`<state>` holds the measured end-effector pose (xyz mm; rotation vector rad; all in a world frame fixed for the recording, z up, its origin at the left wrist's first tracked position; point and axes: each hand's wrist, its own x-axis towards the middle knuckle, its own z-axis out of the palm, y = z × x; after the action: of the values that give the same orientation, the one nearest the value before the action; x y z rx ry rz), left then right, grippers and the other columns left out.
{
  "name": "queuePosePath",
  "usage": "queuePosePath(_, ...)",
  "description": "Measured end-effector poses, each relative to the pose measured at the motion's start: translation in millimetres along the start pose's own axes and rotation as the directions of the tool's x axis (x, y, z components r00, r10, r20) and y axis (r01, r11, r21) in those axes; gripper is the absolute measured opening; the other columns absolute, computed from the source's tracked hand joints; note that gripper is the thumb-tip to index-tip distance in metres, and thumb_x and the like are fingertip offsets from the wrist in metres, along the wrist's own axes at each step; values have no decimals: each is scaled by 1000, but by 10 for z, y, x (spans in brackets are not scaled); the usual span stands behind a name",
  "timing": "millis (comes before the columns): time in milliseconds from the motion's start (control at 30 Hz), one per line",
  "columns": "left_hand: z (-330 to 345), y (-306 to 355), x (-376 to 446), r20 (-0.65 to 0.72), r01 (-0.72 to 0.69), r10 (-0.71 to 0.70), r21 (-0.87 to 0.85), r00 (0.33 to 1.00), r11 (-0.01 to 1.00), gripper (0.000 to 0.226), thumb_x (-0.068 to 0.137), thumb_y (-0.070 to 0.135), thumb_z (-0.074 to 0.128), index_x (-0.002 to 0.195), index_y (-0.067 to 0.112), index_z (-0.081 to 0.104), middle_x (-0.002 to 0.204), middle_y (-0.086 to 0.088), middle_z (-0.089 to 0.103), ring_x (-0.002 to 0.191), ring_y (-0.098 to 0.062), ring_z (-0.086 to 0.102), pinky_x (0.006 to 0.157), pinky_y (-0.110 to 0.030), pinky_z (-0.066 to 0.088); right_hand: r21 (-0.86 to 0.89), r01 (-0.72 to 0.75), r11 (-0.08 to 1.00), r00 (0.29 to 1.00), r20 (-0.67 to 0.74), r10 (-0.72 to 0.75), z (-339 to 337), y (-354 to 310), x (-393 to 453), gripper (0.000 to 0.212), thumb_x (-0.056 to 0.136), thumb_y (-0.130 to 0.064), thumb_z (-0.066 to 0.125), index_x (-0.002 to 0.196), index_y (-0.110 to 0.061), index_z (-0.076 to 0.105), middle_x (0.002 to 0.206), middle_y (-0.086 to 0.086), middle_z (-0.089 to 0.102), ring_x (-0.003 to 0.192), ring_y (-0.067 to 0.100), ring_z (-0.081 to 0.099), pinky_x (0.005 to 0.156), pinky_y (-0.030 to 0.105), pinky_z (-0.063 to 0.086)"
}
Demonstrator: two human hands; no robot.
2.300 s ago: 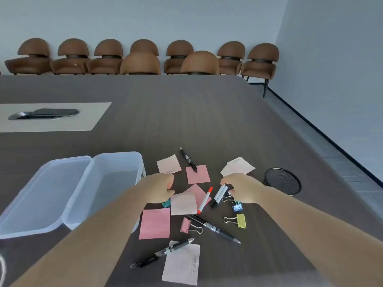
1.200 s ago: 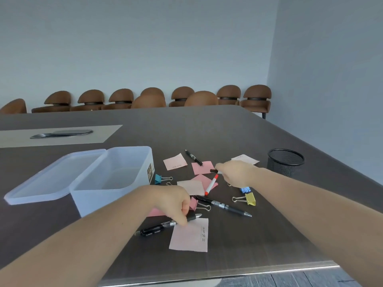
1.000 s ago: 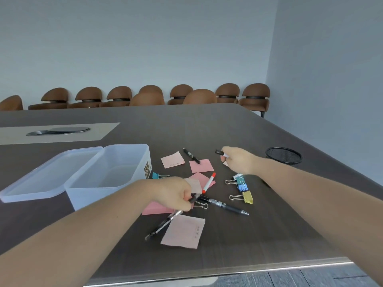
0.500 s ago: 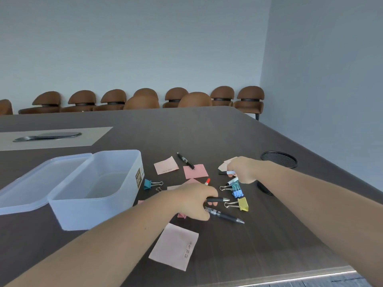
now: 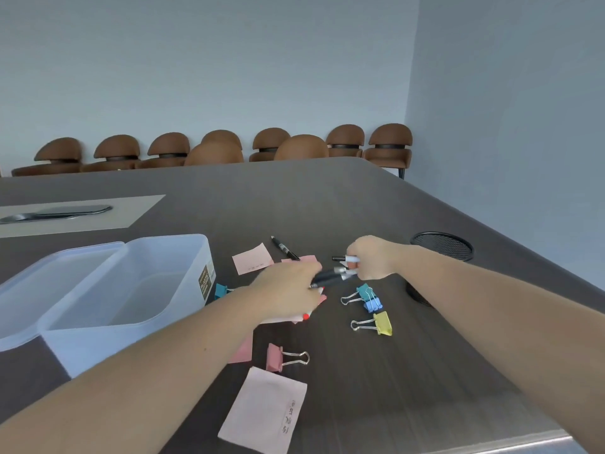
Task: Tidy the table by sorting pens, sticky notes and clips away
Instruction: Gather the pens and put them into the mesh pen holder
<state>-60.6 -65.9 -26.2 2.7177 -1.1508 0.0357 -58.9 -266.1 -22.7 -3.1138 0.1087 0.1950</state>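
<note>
Left hand (image 5: 288,290): fingers closed around dark pens (image 5: 329,278), tips pointing toward 2 o'clock; a red-tipped marker (image 5: 306,316) shows under the palm.
Right hand (image 5: 371,257): clamped on a white marker with black cap (image 5: 343,258), touching the dark pens' tips.
Black pen (image 5: 284,249): loose on the worktop (image 5: 409,388), at 12 o'clock from the left hand.
Clips: teal and blue pair (image 5: 368,296) at 6 o'clock from the right hand; yellow clip (image 5: 379,323) just beyond; pink clip (image 5: 281,357) nearer the camera.
Sticky notes: pink note (image 5: 252,263) beside the black pen; pale note (image 5: 265,411) at 6 o'clock, near the edge.
Clear box (image 5: 108,309): open, at 9 o'clock from the left hand.
Mesh cup (image 5: 442,249): at 3 o'clock from the right hand.
</note>
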Motion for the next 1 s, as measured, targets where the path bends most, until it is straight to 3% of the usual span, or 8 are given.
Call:
queuePosePath(133, 17, -57, 180, -116, 185, -201, -132, 973, 974, 11, 92, 15, 46, 90, 14, 35, 81, -5, 54, 78, -31, 50, 63, -33, 36, 180, 6, 984, 992, -126, 17, -109, 2, 33, 22, 90, -16, 49, 70, -11, 42, 76, 2, 45, 80, 25, 45, 63, 28, 35)
queuePosePath(233, 111, -14, 270, -24, 286, -296, -195, 955, 938, 30, 87, 38, 60, 90, 14, 41, 92, -5, 57, 84, -25, 52, 69, -31, 40, 334, -66, 940, 974, -181, 133, -151, -31, 116, 28, 91, -15, 43, 64, -15, 36, 70, -1, 41, 79, 27, 46, 57, 29, 33)
queuePosePath(333, 261, 16, 345, 90, 311, -299, -188, 950, 932, 43, 76, 46, 67, 104, 16, 54, 93, -1, 61, 91, -23, 60, 70, -27, 44, 445, -99, 890, 966, -172, 194, -162, -88, 202, 16, 88, -11, 40, 73, -12, 43, 71, 1, 46, 77, 29, 47, 51, 26, 31)
queuePosePath(467, 354, 0, 386, 168, 364, -335, -197, 927, 910, 24, 81, 23, 61, 69, 18, 41, 66, 0, 46, 69, -23, 51, 49, -22, 33, 537, -100, 838, 966, -150, 211, -136, -164, 318, 7, 89, -8, 42, 85, -7, 48, 69, 1, 45, 77, 28, 45, 51, 26, 29)
queuePosePath(633, 336, -57, 397, 111, 370, -353, -262, 929, 892, 25, 77, 24, 59, 65, 17, 39, 65, 1, 47, 68, -23, 51, 50, -23, 32, 590, -89, 803, 964, -152, 218, -104, -189, 436, 6, 90, -8, 42, 86, -6, 47, 68, 2, 44, 69, 24, 44, 52, 27, 30)
queuePosePath(767, 232, -207, 402, -15, 424, -475, -427, 880, 798, 19, 84, 24, 52, 68, 16, 46, 65, 0, 50, 58, -22, 52, 52, -25, 36, 551, -87, 830, 963, -167, 212, -65, -239, 565, 27, 92, -12, 43, 66, -12, 35, 66, 1, 39, 62, 21, 40, 50, 26, 29)
queuePosePath(867, 151, -391, 397, -104, 446, -571, -519, 814, 730, 15, 92, 25, 49, 85, 11, 52, 67, -2, 53, 68, -26, 54, 54, -27, 36, 502, -106, 859, 972, -130, 196, -51, -356, 701, 36, 90, -16, 55, 62, -14, 32, 65, -1, 38, 68, 23, 41, 53, 27, 32)
queuePosePath(1000, 174, -619, 430, -59, 440, -692, -732, 719, 520, 29, 92, 32, 53, 94, 4, 61, 64, -3, 50, 66, -28, 50, 66, -31, 43, 459, -125, 879, 979, -85, 183, 32, -556, 877, 42, 86, -20, 58, 57, -14, 28, 60, -1, 32, 54, 17, 32, 48, 27, 26)
